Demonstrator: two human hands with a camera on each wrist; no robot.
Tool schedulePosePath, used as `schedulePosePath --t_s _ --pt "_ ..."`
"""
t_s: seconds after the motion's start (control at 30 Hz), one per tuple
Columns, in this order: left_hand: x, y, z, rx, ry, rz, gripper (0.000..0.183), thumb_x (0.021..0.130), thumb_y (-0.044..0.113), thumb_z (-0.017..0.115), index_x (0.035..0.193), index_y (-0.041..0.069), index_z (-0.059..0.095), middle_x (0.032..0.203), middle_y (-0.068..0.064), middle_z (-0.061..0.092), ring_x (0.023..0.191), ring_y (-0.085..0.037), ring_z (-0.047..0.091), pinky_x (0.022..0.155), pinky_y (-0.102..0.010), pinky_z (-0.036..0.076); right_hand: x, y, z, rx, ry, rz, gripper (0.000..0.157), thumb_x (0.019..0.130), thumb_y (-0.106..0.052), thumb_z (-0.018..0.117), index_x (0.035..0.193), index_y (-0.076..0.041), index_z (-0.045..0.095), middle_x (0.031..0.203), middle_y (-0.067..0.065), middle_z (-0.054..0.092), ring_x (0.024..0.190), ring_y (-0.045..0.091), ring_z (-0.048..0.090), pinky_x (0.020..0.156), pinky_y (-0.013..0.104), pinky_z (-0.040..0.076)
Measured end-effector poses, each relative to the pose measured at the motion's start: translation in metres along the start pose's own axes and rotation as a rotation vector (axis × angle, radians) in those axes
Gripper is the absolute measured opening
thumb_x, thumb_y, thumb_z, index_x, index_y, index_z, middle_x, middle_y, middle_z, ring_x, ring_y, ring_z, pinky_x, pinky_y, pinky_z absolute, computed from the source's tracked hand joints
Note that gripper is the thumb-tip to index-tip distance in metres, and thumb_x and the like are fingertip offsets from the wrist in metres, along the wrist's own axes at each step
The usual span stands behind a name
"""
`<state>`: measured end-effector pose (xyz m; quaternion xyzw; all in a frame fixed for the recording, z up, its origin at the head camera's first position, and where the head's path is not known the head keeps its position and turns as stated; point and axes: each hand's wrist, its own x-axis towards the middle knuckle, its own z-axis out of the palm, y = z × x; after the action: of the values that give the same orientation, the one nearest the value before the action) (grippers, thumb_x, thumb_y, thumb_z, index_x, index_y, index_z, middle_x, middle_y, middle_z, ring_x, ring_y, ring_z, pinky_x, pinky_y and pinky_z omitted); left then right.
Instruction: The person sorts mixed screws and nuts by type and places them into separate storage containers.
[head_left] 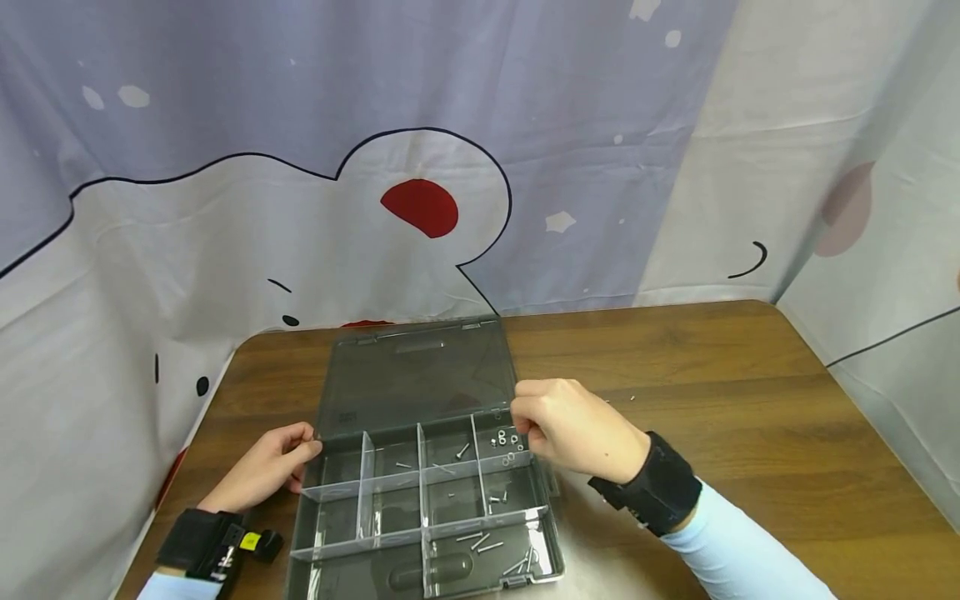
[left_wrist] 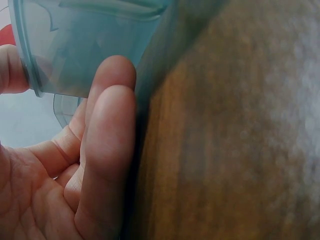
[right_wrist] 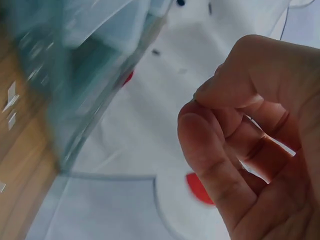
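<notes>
A grey see-through compartment box (head_left: 405,483) lies with its lid (head_left: 420,375) folded back. My left hand (head_left: 266,467) grips the box's left edge, thumb at the rim (left_wrist: 31,75) and fingers along the outer wall. My right hand (head_left: 577,425) hovers by the upper right compartment, where several small nuts (head_left: 502,437) lie. In the right wrist view its thumb and index fingertips (right_wrist: 192,127) pinch together at a tiny piece, mostly hidden. Several screws (head_left: 517,562) lie in the front right compartment, and one screw (head_left: 462,451) lies in a back compartment.
The box stands on a brown wooden table (head_left: 720,417). A few tiny bits (head_left: 632,398) lie on the wood beyond my right hand. Behind the table hangs a patterned curtain (head_left: 577,167), which also runs down both sides.
</notes>
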<state>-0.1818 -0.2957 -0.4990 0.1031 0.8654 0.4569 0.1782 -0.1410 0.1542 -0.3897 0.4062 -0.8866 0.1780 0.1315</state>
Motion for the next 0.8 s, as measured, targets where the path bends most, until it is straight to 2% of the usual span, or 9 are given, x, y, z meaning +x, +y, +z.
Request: schedulePosePath --t_s 0.2,0.4,0.63,0.7,0.73,0.77,0.8 --pt "0.000 -0.001 0.000 0.003 0.001 -0.007 0.028 0.107 0.027 0.057 0.094 0.006 0.045 0.071 -0.002 0.047 0.059 -0.015 0.056 0.058 -0.033 0.059 0.021 -0.030 0.008 0.001 -0.028 -0.124 0.030 0.066 0.012 0.064 0.072 -0.017 0.058 0.073 -0.010 0.045 0.065 0.001 0.044 0.059 0.013 0.038" --pt "-0.001 -0.002 0.000 0.008 0.002 -0.004 0.029 0.107 0.027 0.057 0.092 0.006 0.045 0.071 -0.003 0.047 0.059 -0.015 0.056 0.059 -0.034 0.059 0.036 -0.051 0.012 -0.031 -0.028 -0.252 0.029 0.067 0.009 0.066 0.072 -0.018 0.060 0.073 -0.009 0.045 0.066 0.002 0.046 0.063 0.013 0.040" --pt "0.000 -0.001 0.000 -0.001 0.004 -0.004 0.028 0.107 0.026 0.057 0.092 0.005 0.044 0.071 -0.004 0.046 0.059 -0.015 0.055 0.058 -0.033 0.058 0.041 -0.063 0.015 -0.034 -0.037 -0.306 0.027 0.071 0.007 0.069 0.076 -0.019 0.062 0.076 -0.009 0.049 0.069 0.002 0.050 0.066 0.012 0.042" --pt "0.000 -0.001 0.001 -0.002 0.007 -0.008 0.028 0.107 0.025 0.057 0.093 0.005 0.045 0.071 -0.004 0.046 0.059 -0.015 0.055 0.058 -0.033 0.058 0.039 -0.064 0.016 -0.048 -0.048 -0.296 0.019 0.079 -0.004 0.075 0.090 -0.018 0.068 0.089 -0.007 0.056 0.080 0.005 0.056 0.074 0.014 0.047" --pt "0.000 -0.002 0.000 -0.002 0.005 -0.008 0.028 0.107 0.025 0.057 0.093 0.005 0.045 0.072 -0.004 0.046 0.059 -0.015 0.055 0.058 -0.033 0.058 0.038 -0.065 0.016 -0.055 -0.062 -0.286 0.021 0.083 -0.015 0.079 0.102 -0.018 0.070 0.101 -0.005 0.062 0.092 0.008 0.061 0.082 0.018 0.051" --pt "0.001 -0.002 0.001 0.000 0.006 -0.008 0.027 0.107 0.025 0.057 0.093 0.005 0.045 0.072 -0.004 0.046 0.059 -0.015 0.055 0.058 -0.033 0.058 0.036 -0.065 0.015 -0.063 -0.080 -0.273 0.035 0.086 -0.028 0.080 0.117 -0.018 0.069 0.118 -0.001 0.063 0.108 0.013 0.063 0.092 0.024 0.053" --pt "0.001 -0.002 0.000 0.002 0.006 -0.006 0.027 0.107 0.025 0.057 0.094 0.005 0.046 0.072 -0.004 0.046 0.059 -0.015 0.055 0.058 -0.033 0.058 0.034 -0.065 0.015 -0.066 -0.101 -0.256 0.054 0.088 -0.042 0.079 0.133 -0.018 0.063 0.137 0.004 0.059 0.125 0.018 0.059 0.103 0.032 0.052"
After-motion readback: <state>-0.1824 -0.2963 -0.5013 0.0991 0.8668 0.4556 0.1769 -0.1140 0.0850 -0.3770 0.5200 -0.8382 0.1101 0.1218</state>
